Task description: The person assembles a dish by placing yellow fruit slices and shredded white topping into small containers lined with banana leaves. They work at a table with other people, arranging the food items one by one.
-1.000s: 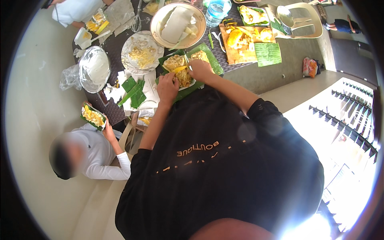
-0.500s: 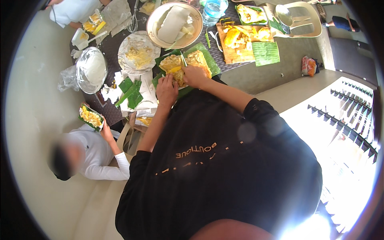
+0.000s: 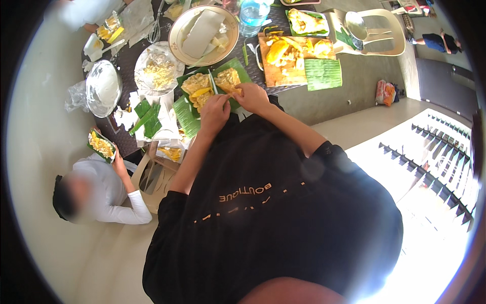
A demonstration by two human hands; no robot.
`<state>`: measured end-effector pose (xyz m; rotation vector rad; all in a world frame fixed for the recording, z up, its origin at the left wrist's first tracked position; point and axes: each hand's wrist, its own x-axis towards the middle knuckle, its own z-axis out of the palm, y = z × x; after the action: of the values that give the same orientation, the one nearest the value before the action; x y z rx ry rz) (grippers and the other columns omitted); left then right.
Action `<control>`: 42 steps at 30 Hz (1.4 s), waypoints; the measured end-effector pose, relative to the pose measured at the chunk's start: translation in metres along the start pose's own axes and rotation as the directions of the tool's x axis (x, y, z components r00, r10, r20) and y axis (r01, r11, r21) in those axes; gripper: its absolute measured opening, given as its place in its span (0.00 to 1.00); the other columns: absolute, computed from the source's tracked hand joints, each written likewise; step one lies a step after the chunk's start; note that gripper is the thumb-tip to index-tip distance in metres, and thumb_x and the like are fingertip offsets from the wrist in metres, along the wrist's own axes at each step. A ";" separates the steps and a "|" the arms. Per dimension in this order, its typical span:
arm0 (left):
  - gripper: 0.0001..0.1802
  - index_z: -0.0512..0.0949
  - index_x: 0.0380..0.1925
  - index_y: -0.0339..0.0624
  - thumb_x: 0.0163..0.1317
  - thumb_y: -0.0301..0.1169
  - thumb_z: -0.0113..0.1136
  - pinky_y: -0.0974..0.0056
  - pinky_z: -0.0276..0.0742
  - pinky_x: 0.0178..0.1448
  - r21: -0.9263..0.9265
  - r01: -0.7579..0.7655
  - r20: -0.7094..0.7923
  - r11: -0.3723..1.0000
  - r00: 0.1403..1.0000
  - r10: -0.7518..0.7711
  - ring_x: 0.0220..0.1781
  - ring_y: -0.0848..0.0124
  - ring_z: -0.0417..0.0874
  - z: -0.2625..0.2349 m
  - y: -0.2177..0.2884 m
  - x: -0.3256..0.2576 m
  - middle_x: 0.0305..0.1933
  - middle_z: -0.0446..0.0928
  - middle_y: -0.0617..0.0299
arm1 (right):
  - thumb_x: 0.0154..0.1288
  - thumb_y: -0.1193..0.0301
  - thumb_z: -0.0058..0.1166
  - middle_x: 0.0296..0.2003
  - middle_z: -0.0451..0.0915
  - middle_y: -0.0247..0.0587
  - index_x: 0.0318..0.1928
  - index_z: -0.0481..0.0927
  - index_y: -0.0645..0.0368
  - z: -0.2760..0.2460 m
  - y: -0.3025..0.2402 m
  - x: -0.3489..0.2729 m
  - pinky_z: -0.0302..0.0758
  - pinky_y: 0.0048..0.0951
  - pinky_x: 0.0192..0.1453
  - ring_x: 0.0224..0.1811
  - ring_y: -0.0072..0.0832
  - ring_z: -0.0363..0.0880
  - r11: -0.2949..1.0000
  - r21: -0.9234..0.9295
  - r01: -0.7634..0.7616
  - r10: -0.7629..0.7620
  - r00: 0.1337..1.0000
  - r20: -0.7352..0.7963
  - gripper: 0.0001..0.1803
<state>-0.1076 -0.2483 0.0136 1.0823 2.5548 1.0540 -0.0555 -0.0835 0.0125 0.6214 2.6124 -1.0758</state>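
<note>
Side by side at the table's near edge lie two crumb-topped, golden-brown food portions, the left portion (image 3: 195, 83) and the right portion (image 3: 227, 78), on green banana leaf (image 3: 187, 117). A yellow strip (image 3: 201, 91) rests across the left one, and a pale narrow strip (image 3: 212, 81) stands between them. My left hand (image 3: 216, 112) and my right hand (image 3: 253, 98) meet at the near end of the right portion. The fingers of both are bent and closed together there. What sits between the fingertips is too small to make out.
Behind my hands stands a large bowl (image 3: 174, 43) holding a white block. A crumb-covered plate (image 3: 139, 76) and a metal bowl (image 3: 104, 90) are leftward. At right lie a wooden board (image 3: 283, 76) with yellow fruit pieces and a beige chair (image 3: 397, 43). A seated person (image 3: 104, 187) holds leaf-wrapped food.
Both hands have shifted from the middle of the left portion to the near end of the right one, uncovering the yellow strip. The whole view has moved slightly.
</note>
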 end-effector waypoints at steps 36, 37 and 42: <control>0.10 0.81 0.36 0.41 0.60 0.35 0.58 0.58 0.76 0.38 -0.088 0.506 -0.072 0.858 0.856 -0.512 0.31 0.62 0.81 0.179 0.189 0.096 0.36 0.80 0.57 | 0.56 0.64 0.57 0.45 0.78 0.42 0.45 0.81 0.47 -0.245 0.250 0.131 0.77 0.44 0.51 0.49 0.39 0.80 0.695 -0.644 0.319 -0.081 0.925 0.371 0.14; 0.11 0.81 0.36 0.41 0.61 0.36 0.57 0.58 0.76 0.38 -0.074 0.510 -0.073 0.857 0.855 -0.514 0.31 0.61 0.81 0.179 0.190 0.095 0.36 0.80 0.57 | 0.56 0.64 0.57 0.46 0.78 0.42 0.44 0.81 0.47 -0.244 0.251 0.132 0.77 0.44 0.51 0.49 0.38 0.80 0.689 -0.648 0.324 -0.076 0.922 0.380 0.14; 0.13 0.80 0.36 0.40 0.65 0.38 0.53 0.56 0.75 0.37 -0.047 0.500 -0.073 0.865 0.862 -0.502 0.32 0.58 0.81 0.178 0.193 0.096 0.34 0.79 0.54 | 0.55 0.68 0.59 0.37 0.82 0.48 0.38 0.81 0.59 -0.246 0.248 0.133 0.78 0.45 0.44 0.41 0.44 0.82 0.680 -0.625 0.383 -0.151 0.908 0.392 0.11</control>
<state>0.0034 0.0079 0.0228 0.3228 2.6522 0.9945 -0.0713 0.2886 -0.0179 -0.1172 2.5751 -0.1402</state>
